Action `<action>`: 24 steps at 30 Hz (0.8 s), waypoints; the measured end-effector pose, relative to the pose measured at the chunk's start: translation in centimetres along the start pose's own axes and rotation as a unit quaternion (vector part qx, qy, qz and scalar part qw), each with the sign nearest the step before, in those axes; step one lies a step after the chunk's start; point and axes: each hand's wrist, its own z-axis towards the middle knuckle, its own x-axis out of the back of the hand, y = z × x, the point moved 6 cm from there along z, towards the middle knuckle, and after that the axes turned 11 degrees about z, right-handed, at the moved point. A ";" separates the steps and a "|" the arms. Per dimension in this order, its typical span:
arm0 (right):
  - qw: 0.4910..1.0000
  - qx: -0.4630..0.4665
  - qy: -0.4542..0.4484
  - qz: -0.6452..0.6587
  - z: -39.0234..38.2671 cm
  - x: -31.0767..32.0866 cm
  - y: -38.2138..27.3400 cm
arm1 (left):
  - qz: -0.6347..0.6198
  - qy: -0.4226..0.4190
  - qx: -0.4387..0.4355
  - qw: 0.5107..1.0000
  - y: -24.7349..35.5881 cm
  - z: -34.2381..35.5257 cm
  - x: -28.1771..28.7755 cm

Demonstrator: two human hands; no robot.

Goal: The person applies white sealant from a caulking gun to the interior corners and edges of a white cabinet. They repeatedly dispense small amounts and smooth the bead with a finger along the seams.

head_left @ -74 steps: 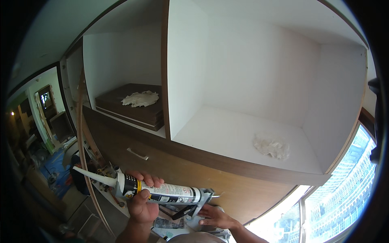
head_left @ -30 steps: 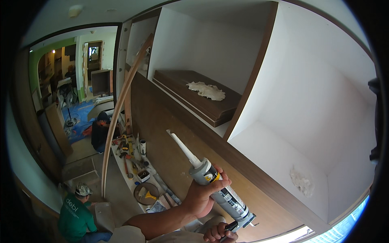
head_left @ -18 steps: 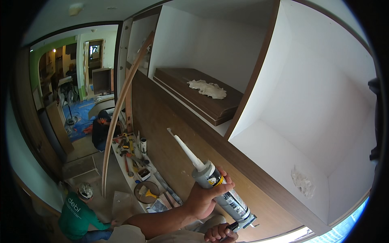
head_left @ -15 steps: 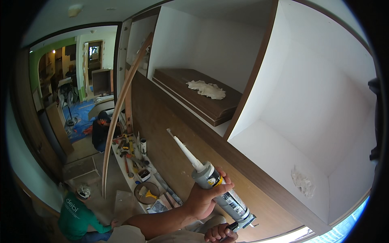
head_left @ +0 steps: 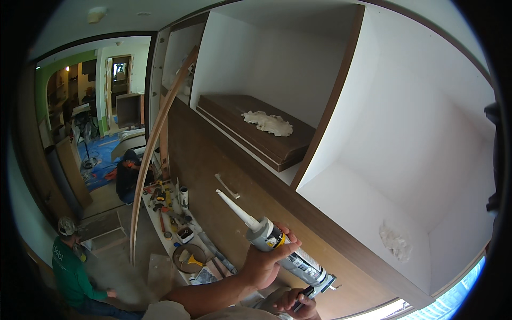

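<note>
A caulking gun [head_left: 292, 257] with a printed grey cartridge and a long white nozzle points up and left in front of a brown wood panel [head_left: 202, 154]. My left hand [head_left: 266, 260] is wrapped round its barrel. At the rear, my right hand [head_left: 294, 303] grips the black handle; its trigger is mostly hidden by my fingers. A short pale strip of sealant [head_left: 228, 186] lies on the panel just above the nozzle tip. The tip is close to the panel; whether it touches I cannot tell.
White cabinet compartments [head_left: 362, 186] open above the panel; one holds stacked brown boards [head_left: 256, 128] with a crumpled white wad [head_left: 268, 124]. A long curved strip [head_left: 146, 170] leans left. Tools, a brush [head_left: 193, 260] and containers line a low ledge. A green-shirted person [head_left: 74, 272] and another [head_left: 127, 176] crouch left.
The nozzle has moved down and slightly left, and a strip of sealant now shows on the panel above it. The green-shirted person has shifted left and sits more upright.
</note>
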 end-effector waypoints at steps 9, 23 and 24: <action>0.738 -0.036 0.175 -0.651 2.3 -12.0 -12.3 | 0.203 0.058 -0.055 0.976 -0.6 1.1 3.7; 0.581 0.210 0.065 -0.784 12.5 -27.3 -13.8 | 0.540 0.114 -0.131 0.823 -0.9 -0.2 6.6; 0.582 0.205 0.064 -0.785 12.7 -27.0 -13.8 | 0.536 0.114 -0.130 0.827 -1.0 -0.2 6.7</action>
